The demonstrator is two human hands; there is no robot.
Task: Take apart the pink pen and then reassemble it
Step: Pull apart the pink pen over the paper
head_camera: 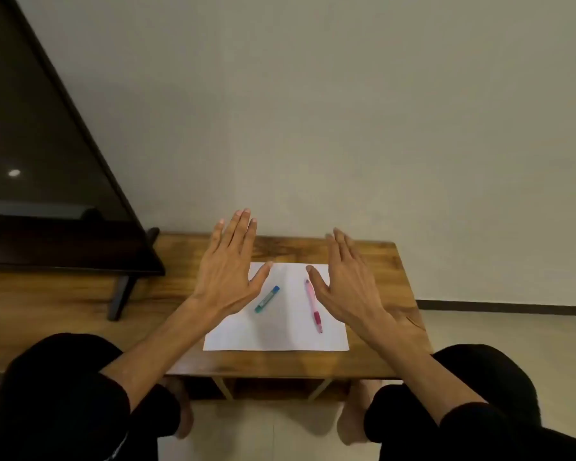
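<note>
Plain pale wall (346, 111) is filling most of the view, with a low wooden table (373, 261) standing against it and a dark screen (40, 144) leaning in at the left on its stand. White paper (280, 334) is lying flat on the tabletop. On the sheet the pink pen (314, 306) is resting whole, running roughly from far to near, its darker pink grip toward the near end. Well apart from it, on the sheet's left part, a short blue and green tube (267, 299) is lying at a slant; it is carrying a pale label, but any writing on it is too small to read.

Both hands are hovering above the table, backs up. The left hand (230, 271) is spread flat with fingers extended, holding nothing. The right hand (343, 281) is likewise spread and empty, its thumb reaching just beside the pen's far end; whether it is touching the pen cannot be told. Dark trousers (57, 394) are covering the person's knees at the bottom.
</note>
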